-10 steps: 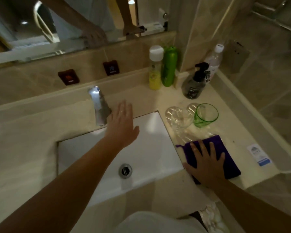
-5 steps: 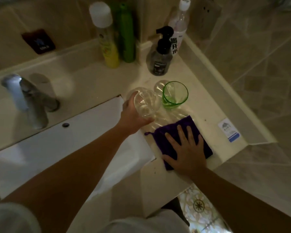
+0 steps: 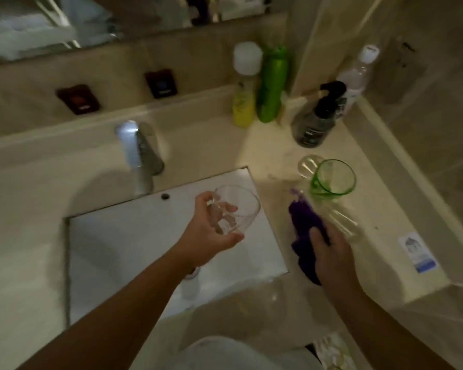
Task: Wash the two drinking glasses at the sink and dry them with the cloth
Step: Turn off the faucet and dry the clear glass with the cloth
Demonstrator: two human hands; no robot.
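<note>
My left hand [image 3: 210,236] holds the clear glass [image 3: 234,209] over the white sink basin [image 3: 123,244]; fingers wrap the far side of the glass, thumb along the near side, mouth of the glass tilted up and to the right. The glass is off the counter and touches nothing but my hand. The tap [image 3: 142,153] stands behind the basin, to the left of the glass; the overflow hole [image 3: 165,196] sits just below its base. The frame is blurred, and whether water is running I cannot tell. My right hand [image 3: 332,252] lies on the purple cloth [image 3: 304,222] on the counter [image 3: 278,148] just right of the basin; the cloth is bunched, and my fingers bend down onto it, though whether they grip it or merely press I cannot tell. The green glass [image 3: 332,180] stands upright on the counter just beyond the cloth, well apart from the clear one. A pale glassy shape shows behind it; too blurred to identify. At the back of the counter: a yellow bottle [image 3: 243,102] with a white cap touching a green bottle [image 3: 271,86], and to the right a dark pump bottle [image 3: 316,121] with a clear bottle [image 3: 356,73] behind it in the corner. A small sticker [image 3: 417,252] lies on the counter's right edge.
</note>
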